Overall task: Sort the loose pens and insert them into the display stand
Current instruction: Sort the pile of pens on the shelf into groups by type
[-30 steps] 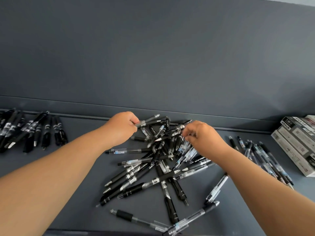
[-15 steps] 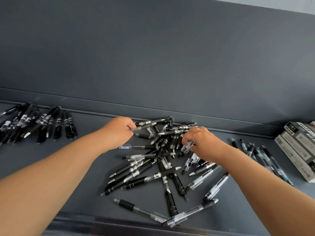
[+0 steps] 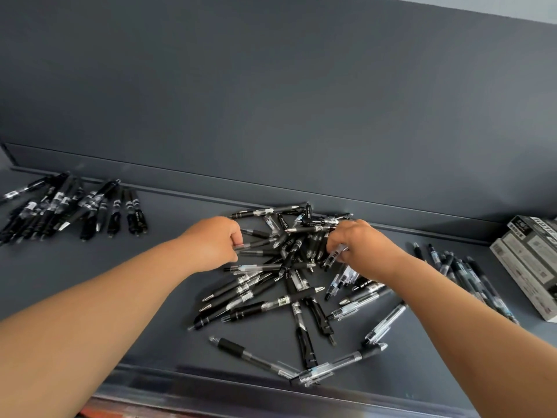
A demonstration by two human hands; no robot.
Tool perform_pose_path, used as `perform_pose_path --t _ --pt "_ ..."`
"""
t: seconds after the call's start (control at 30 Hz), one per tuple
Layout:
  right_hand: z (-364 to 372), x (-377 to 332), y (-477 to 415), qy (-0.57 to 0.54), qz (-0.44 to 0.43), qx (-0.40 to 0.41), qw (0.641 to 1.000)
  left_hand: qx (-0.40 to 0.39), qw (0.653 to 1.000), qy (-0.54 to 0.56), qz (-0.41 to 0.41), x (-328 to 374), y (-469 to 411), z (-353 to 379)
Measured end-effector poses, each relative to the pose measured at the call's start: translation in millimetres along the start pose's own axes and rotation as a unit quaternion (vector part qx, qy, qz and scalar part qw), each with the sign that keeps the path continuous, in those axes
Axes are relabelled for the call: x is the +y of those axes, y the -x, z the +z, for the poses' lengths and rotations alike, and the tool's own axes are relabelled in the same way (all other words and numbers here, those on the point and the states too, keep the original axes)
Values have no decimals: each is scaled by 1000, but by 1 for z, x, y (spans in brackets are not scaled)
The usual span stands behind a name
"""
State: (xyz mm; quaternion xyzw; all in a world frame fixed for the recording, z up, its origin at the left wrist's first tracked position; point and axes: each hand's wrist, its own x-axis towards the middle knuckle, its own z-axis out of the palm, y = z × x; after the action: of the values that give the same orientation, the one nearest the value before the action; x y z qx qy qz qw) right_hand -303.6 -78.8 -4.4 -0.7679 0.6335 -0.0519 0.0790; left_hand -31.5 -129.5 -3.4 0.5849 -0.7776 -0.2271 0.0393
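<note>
Worktop carries a tangled pile between & under both hands; sorted rows sit well off to either side, boxes far right. No stand in view. Left hand is fisted round a clear pen; right hand pinches a few clear ones. Judgement: pull lengthwise, one type per hand, w/o dragging crossed neighbours.

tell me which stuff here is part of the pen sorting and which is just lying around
Part of the job:
- tangled central pile of black and clear plastic pens
- sorted row of black pens at far left
- row of clear-barrelled pens at right
- left hand, closed on a clear pen
- right hand, gripping clear pens

Lying about:
- stacked grey cardboard boxes
- dark grey shelf
</note>
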Motion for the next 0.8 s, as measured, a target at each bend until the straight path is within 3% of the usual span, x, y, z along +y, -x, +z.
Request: perform_pose_path --t 0.3,0.47,0.8 --pt "-17 -5 11 -131 67 155 977 4 1000 -27 -2 -1 -2 -15" --pt "-34 -4 14 -269 105 197 937 -26 998 -59 10 -4 -1 -7" --pt "-44 0 26 -528 142 171 819 -1 999 -46 -8 -2 1 -31"
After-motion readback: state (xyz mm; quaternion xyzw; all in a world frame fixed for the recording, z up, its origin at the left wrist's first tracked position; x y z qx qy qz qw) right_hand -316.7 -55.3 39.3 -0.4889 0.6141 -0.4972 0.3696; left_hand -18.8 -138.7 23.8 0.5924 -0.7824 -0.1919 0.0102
